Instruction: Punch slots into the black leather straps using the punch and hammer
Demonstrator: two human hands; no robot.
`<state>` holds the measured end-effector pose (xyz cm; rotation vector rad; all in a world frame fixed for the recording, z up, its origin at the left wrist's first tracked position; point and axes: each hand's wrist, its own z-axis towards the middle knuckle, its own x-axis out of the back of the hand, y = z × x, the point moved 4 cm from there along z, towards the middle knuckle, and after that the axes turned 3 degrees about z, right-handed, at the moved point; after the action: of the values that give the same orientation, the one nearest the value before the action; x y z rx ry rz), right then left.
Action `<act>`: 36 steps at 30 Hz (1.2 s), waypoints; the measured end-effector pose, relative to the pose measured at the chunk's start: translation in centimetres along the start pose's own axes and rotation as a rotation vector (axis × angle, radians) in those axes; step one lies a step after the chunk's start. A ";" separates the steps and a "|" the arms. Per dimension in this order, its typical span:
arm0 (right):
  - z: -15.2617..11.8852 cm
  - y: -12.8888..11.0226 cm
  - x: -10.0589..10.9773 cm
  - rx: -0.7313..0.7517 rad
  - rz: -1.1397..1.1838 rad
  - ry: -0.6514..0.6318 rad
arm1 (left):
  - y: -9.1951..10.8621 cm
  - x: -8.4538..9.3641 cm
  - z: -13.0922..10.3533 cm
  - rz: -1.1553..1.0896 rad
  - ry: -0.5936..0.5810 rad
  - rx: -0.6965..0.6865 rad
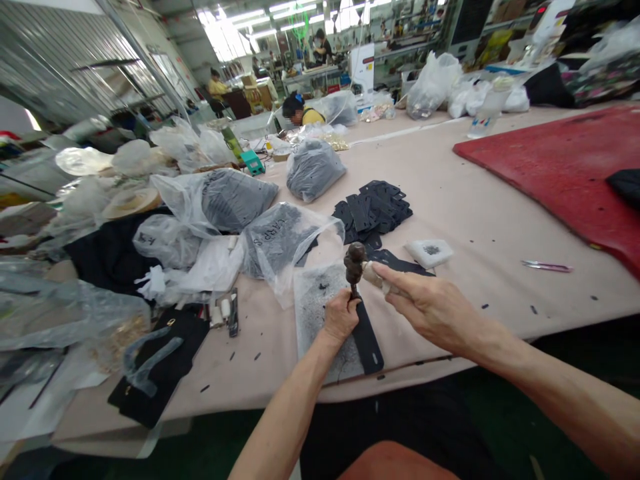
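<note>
My right hand (425,307) is closed round the pale, wrapped handle of a hammer (355,260). Its dark, lumpy head sits right over my left hand (342,316), at the top of a slim dark punch (355,291). That punch stands roughly upright in my closed left fingers, its lower end hidden by them. Under it lies a black strip (369,343) with a slot near its front end. The strip rests along the right side of a worn whitish board (313,293) strewn with dark bits.
Black cut pieces (373,210) are heaped behind the board, near a white block (430,252). Plastic bags (285,240) crowd the left. Pink-handled snips (547,266) and a red mat (565,167) lie to the right. A person (305,113) sits across the table.
</note>
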<state>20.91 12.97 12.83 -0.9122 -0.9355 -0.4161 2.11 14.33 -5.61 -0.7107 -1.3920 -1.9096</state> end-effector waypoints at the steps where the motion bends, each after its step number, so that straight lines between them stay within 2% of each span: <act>1: 0.2 0.0 0.2 -0.001 -0.033 -0.020 | 0.1 0.1 0.0 -0.002 -0.011 0.005; 6: 0.8 0.0 1.0 0.012 -0.109 -0.077 | 0.6 0.4 0.0 -0.002 -0.035 0.012; 12: 0.8 -0.1 0.7 0.019 -0.064 -0.052 | 0.4 0.6 -0.3 -0.072 -0.044 -0.018; 18: 1.0 -0.3 0.6 0.021 -0.049 -0.058 | -0.1 0.6 -0.4 -0.101 -0.017 0.028; 36: 1.1 0.9 1.4 -0.055 0.050 -0.002 | 0.6 0.3 0.1 0.009 0.046 -0.013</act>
<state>21.74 14.51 13.86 -0.9846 -0.9046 -0.4000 2.43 14.20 -5.00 -0.6740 -1.3477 -1.9175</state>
